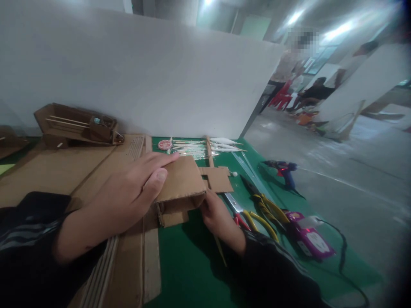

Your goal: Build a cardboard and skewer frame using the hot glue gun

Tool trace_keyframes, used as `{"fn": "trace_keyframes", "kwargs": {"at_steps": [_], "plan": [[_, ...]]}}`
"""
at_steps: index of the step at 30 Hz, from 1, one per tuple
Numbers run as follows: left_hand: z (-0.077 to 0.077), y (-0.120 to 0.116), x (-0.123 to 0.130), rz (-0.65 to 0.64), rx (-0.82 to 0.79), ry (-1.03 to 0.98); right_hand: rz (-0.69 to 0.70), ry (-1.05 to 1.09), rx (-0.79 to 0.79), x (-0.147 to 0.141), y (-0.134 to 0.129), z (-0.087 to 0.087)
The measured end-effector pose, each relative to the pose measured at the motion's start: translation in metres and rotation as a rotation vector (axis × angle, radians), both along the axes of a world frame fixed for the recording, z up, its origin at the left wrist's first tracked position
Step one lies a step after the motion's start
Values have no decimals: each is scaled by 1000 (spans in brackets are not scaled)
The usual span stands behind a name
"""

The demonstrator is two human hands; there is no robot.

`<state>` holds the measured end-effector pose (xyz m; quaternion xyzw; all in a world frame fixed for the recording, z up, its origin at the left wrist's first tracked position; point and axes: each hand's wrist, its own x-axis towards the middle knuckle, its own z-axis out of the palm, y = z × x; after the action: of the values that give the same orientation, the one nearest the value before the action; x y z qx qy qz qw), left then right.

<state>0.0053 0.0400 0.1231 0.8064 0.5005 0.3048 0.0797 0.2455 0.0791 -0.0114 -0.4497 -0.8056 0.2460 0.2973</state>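
A small folded cardboard box (183,177), its open end facing me, is held between both hands above the green table. My left hand (135,192) grips its left side, with the thumb and forefinger lying along the top. At its lower right corner, my right hand (221,218) closes on the edge; most of those fingertips are hidden behind the cardboard. A thin stick (221,251) shows just below my right hand, and I cannot tell whether it is held. Just beyond the box lies a small cut cardboard piece (220,179).
Scissors (236,205), yellow-handled pliers (266,203), a purple power strip (310,235) and a blue glue gun (285,171) lie to the right. Large cardboard sheets (93,167) cover the left side, bearing a cardboard model (77,124). Bagged sticks (192,147) lie before a white panel (144,72).
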Motion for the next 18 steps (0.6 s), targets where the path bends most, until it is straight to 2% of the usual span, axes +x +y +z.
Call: {"fn": "trace_keyframes", "kwargs": {"at_steps": [7,14,18], "plan": [[-1,1,0,-11,19,-4,-55,299,-196,10,3,15],[-1,2,-1,-12,22,0,-61,544,-488,11,2,20],[-6,3,-2,-18,82,-8,-53,669,-594,9,-1,22]]}}
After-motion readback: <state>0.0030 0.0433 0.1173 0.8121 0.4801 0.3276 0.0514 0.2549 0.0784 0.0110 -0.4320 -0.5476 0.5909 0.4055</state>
